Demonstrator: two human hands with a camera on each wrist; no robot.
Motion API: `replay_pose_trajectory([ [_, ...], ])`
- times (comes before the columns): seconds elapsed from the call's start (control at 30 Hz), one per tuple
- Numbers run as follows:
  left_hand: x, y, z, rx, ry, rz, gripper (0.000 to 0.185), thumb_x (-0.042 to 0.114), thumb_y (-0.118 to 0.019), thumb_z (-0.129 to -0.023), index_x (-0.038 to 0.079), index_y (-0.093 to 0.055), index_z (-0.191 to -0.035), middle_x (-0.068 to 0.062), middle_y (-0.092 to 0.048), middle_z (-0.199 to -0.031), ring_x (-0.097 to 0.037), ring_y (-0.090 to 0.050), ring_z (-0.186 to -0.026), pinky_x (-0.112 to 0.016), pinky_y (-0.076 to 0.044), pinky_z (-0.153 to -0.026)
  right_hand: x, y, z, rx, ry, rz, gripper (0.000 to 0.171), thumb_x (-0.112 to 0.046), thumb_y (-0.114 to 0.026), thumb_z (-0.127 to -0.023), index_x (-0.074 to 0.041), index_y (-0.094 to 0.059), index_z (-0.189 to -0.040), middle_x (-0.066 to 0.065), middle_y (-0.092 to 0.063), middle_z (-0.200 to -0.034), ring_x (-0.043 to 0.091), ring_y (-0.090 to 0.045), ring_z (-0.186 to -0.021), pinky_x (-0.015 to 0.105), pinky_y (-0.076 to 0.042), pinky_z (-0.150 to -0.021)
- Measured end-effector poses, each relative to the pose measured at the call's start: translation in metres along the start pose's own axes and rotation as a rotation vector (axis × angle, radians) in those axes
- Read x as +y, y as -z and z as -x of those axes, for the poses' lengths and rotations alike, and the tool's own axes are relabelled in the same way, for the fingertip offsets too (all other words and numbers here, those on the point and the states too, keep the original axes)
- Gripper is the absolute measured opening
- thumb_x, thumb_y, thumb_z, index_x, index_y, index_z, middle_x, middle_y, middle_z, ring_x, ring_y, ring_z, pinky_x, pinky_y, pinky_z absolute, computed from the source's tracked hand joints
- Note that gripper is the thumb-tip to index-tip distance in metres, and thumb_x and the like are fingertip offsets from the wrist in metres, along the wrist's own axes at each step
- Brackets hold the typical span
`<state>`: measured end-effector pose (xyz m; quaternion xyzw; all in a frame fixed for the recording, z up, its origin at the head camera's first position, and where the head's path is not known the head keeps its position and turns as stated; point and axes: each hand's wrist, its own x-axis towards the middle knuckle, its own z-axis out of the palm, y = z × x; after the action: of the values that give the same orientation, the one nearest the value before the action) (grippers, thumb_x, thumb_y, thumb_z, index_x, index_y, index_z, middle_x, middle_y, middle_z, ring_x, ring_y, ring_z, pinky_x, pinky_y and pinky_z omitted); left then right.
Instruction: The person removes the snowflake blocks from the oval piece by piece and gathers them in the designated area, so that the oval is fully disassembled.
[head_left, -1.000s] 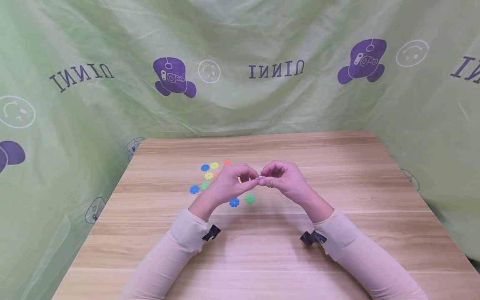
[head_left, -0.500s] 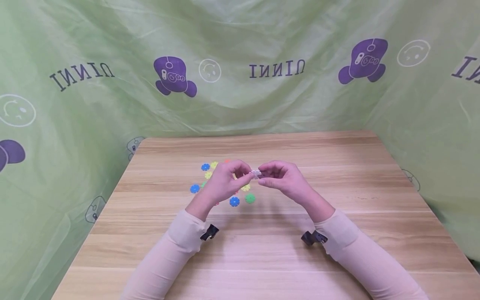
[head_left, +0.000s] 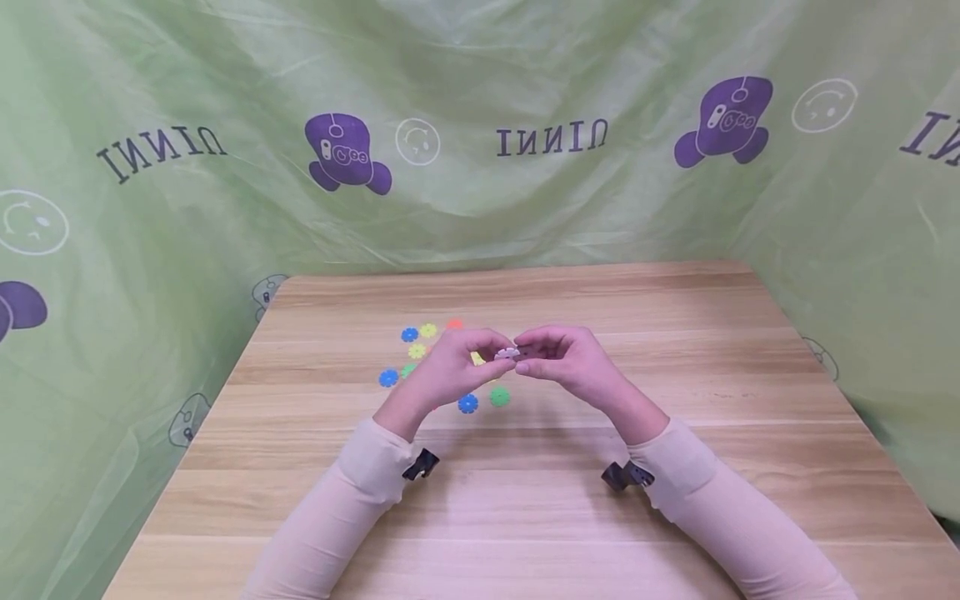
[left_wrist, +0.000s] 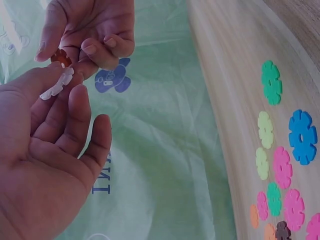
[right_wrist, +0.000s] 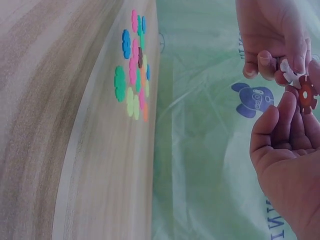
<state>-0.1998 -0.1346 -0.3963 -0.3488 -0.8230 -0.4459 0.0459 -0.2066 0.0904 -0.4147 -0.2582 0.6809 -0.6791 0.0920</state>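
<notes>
Table (head_left: 675, 500) of pale wood, its near corners cut off by the frame, backed by green printed cloth (head_left: 150, 250). Left hand (head_left: 453, 367) and right hand (head_left: 570, 362) meet above table centre. Left fingers pinch a white disc (left_wrist: 57, 84); right fingers pinch a brown-red disc (right_wrist: 306, 94), which the head view hides. Loose coloured discs (head_left: 408, 335) lie at 10 o'clock of the hands, partly hidden behind them.
</notes>
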Motion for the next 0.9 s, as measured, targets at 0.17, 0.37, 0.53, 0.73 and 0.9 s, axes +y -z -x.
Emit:
replay_pose_trajectory([
  [0.17, -0.0001, 0.0002, 0.0005, 0.003, 0.019, -0.018, 0.013, 0.022, -0.073, -0.091, 0.017, -0.075, -0.102, 0.014, -0.069, -0.088, -0.005, -0.062, -0.081, -0.028, -0.053, -0.068, -0.0006, -0.0009, -0.0005, -0.005, 0.000, 0.010, 0.036, -0.001, -0.078, -0.082, 0.008, -0.066, -0.114, 0.017, -0.072, -0.098, 0.022, -0.070, -0.089, 0.035, -0.057, -0.080],
  [0.37, 0.0005, 0.0009, 0.0011, 0.003, 0.018, -0.013, 0.012, 0.020, -0.070, -0.093, 0.016, -0.075, -0.102, 0.011, -0.070, -0.088, -0.005, -0.063, -0.080, -0.029, -0.053, -0.068, -0.0012, -0.0013, -0.0005, 0.000, -0.002, 0.023, 0.036, -0.001, -0.078, -0.081, 0.008, -0.066, -0.114, 0.017, -0.072, -0.099, 0.021, -0.070, -0.089, 0.034, -0.057, -0.080],
  [0.53, -0.0005, 0.0009, 0.0010, 0.006, 0.000, -0.014, 0.011, 0.018, -0.070, -0.093, 0.015, -0.075, -0.102, 0.009, -0.071, -0.088, -0.005, -0.062, -0.078, -0.028, -0.053, -0.067, -0.0015, -0.0022, -0.0002, 0.004, 0.000, 0.023, 0.036, 0.000, -0.078, -0.081, 0.009, -0.066, -0.114, 0.017, -0.072, -0.098, 0.020, -0.070, -0.088, 0.032, -0.057, -0.078],
  [0.73, 0.0003, 0.0008, 0.0006, 0.004, -0.008, -0.035, 0.011, 0.018, -0.070, -0.093, 0.015, -0.076, -0.102, 0.013, -0.069, -0.086, -0.005, -0.061, -0.077, -0.029, -0.053, -0.067, 0.0003, -0.0018, 0.0000, 0.005, -0.001, 0.030, 0.035, 0.001, -0.077, -0.081, 0.009, -0.065, -0.113, 0.017, -0.072, -0.098, 0.020, -0.070, -0.087, 0.031, -0.057, -0.077],
  [0.9, 0.0007, 0.0007, 0.0003, 0.011, -0.015, -0.039, 0.010, 0.016, -0.070, -0.093, 0.013, -0.075, -0.100, 0.011, -0.068, -0.084, -0.005, -0.061, -0.076, -0.033, -0.053, -0.067, -0.0006, -0.0016, -0.0001, 0.009, -0.008, 0.038, 0.035, 0.000, -0.078, -0.081, 0.009, -0.066, -0.113, 0.017, -0.072, -0.097, 0.020, -0.070, -0.087, 0.032, -0.057, -0.077],
])
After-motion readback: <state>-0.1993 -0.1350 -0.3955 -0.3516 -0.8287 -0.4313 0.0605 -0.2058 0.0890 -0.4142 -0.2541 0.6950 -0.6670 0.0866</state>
